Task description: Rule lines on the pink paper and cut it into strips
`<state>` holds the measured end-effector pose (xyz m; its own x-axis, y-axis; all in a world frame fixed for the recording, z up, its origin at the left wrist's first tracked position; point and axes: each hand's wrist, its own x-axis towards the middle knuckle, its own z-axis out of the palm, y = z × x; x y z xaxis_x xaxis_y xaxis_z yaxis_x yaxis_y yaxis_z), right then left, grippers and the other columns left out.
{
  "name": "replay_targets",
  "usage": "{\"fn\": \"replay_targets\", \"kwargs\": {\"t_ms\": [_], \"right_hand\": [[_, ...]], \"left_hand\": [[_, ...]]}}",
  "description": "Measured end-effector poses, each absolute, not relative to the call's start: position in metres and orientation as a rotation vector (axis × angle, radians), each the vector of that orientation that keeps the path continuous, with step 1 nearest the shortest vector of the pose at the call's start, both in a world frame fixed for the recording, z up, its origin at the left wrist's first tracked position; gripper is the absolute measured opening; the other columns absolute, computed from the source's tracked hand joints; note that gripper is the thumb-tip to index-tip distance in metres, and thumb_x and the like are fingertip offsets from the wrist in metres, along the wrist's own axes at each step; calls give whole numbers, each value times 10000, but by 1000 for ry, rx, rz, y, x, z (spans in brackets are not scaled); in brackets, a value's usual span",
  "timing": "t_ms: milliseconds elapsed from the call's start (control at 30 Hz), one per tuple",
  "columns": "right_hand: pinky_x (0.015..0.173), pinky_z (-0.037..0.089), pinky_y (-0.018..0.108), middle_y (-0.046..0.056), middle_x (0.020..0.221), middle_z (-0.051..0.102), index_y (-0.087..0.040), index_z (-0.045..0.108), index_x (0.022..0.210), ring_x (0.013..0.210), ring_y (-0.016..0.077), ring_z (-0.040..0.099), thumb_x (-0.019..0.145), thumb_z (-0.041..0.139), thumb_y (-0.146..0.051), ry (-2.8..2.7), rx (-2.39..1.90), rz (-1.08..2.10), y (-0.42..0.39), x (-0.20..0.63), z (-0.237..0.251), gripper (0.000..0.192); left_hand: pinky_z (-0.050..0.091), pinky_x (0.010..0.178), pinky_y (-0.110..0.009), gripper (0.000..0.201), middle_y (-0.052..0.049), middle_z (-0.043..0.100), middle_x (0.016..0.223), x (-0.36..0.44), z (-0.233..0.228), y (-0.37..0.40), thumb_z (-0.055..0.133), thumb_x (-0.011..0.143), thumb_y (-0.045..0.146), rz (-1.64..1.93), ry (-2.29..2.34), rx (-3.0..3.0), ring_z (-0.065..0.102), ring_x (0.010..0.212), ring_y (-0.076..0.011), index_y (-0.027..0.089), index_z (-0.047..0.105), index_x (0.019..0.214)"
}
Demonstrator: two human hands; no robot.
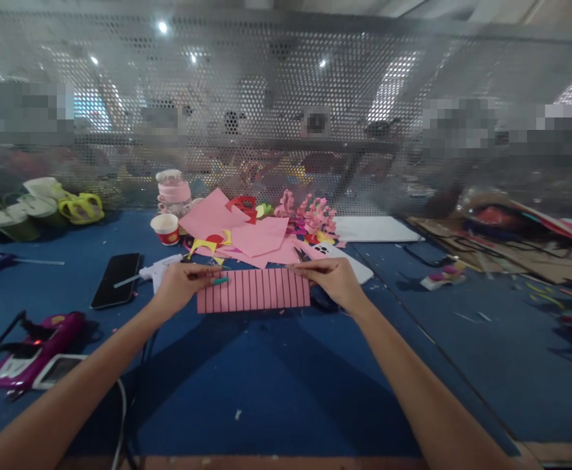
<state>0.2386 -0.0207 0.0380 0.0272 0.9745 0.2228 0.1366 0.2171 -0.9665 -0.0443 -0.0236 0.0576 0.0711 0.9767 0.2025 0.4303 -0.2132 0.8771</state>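
A pink paper strip [254,290] with evenly spaced dark lines across it is stretched between both hands, above the blue table. My left hand [183,286] pinches its upper left corner. A small teal stick-like piece [221,281] also sticks out from those fingers; its kind is unclear. My right hand [337,279] pinches the upper right corner between thumb and fingers. Just behind and below the right hand lie scissors [322,301], partly hidden. Beyond the strip is a pile of pink paper sheets [259,235] with red and yellow scraps.
To the left are a white glue gun [161,267], a black phone [117,281] and a purple power strip [46,346] with cables. A paper cup [165,230], curled pink paper pieces [318,215] and a white phone [357,264] lie farther back. A perforated metal screen [247,85] borders the table.
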Motion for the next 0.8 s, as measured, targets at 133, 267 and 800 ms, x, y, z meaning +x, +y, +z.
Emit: {"fn": "replay_targets", "kwargs": {"t_ms": [133,267,800], "right_hand": [[503,537,297,38,685,741,-240,757,677,527,166,638,521,782,-359,-1399,-1158,931,-22,239,38,198],[577,558,326,40,707,744,-240,756,683,590,190,669,535,778,-363,-1423,-1128,928,-23,238,39,193],[804,559,392,13,753,745,-264,749,674,763,224,709,593,735,-299,-1526,-1057,963,-23,236,38,89]], "left_hand": [[462,509,-224,212,-13,722,650,-46,58,-27,700,588,251,1099,1404,1728,599,575,-146,202,758,787],[514,593,-238,161,-16,743,722,-47,62,-31,701,593,216,1109,1416,1689,657,674,-173,216,757,744],[562,777,-300,146,-2,744,772,-57,71,-37,674,616,183,988,1391,1776,709,781,-212,248,751,721]]}}
